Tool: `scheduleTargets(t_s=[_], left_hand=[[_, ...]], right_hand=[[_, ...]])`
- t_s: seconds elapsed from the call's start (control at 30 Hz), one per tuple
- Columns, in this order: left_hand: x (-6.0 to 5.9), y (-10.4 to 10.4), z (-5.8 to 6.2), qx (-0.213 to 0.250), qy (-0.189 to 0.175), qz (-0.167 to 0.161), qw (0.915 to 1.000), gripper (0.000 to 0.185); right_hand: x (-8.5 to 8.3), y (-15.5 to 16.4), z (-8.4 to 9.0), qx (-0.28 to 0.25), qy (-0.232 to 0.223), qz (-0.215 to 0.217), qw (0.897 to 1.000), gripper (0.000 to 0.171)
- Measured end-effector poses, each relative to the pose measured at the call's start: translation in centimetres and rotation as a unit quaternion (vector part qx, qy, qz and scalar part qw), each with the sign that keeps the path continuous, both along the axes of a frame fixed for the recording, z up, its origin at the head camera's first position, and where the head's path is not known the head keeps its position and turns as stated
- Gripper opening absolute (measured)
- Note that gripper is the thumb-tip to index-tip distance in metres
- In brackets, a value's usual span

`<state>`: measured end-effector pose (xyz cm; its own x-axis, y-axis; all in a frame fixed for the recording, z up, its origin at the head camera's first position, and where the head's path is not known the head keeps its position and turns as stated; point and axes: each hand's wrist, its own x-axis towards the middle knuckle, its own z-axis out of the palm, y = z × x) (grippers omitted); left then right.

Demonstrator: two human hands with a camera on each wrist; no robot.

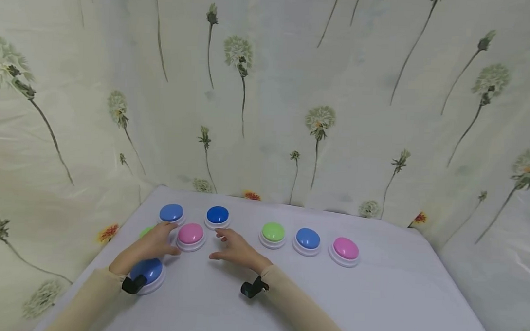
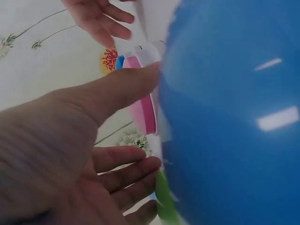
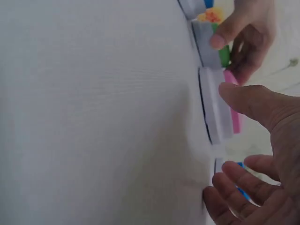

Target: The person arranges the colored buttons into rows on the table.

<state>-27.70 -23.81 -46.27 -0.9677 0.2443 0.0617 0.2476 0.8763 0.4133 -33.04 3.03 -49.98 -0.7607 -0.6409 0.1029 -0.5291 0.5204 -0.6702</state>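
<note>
A pink dome button (image 1: 190, 234) on a white base lies between my two hands. My left hand (image 1: 156, 241) is just left of it, fingers loosely extended, and its thumb (image 2: 136, 82) reaches the button's rim (image 2: 143, 112). It partly covers a green button (image 1: 146, 231). My right hand (image 1: 234, 248) hovers just right of the pink button (image 3: 233, 112), fingers spread and holding nothing. A big blue button (image 1: 148, 271) sits under my left wrist and fills the left wrist view (image 2: 229, 117).
Two blue buttons (image 1: 171, 213) (image 1: 217, 215) stand behind the hands. To the right are a green (image 1: 273, 232), a blue (image 1: 308, 239) and a pink button (image 1: 346, 248). The white tablecloth (image 1: 374, 301) is backed by a dandelion-print curtain (image 1: 293, 113).
</note>
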Motion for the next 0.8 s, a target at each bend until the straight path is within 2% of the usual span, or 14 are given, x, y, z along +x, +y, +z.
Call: scheduleTargets(t_s=[0.13, 0.37, 0.6, 0.8], left_hand=[[-0.9, 0.0, -0.1, -0.023, -0.012, -0.004, 0.9997, 0.078], [-2.1, 0.3, 0.0, -0.009, -0.036, -0.015, 0.9992, 0.060], [-3.3, 0.6, 0.5, -0.006, -0.071, -0.029, 0.9971, 0.048], [-3.7, 0.5, 0.8, 0.016, -0.103, -0.036, 0.9939, 0.055]], right_hand=[[-0.4, -1.5, -0.1, 0.015, -0.003, -0.018, 1.000, 0.081], [-1.2, -3.4, -0.5, 0.025, 0.009, -0.027, 0.999, 0.082], [-1.7, -4.7, -0.7, 0.018, 0.043, -0.016, 0.999, 0.058], [-1.7, -5.7, -0.9, 0.015, 0.080, -0.041, 0.996, 0.052]])
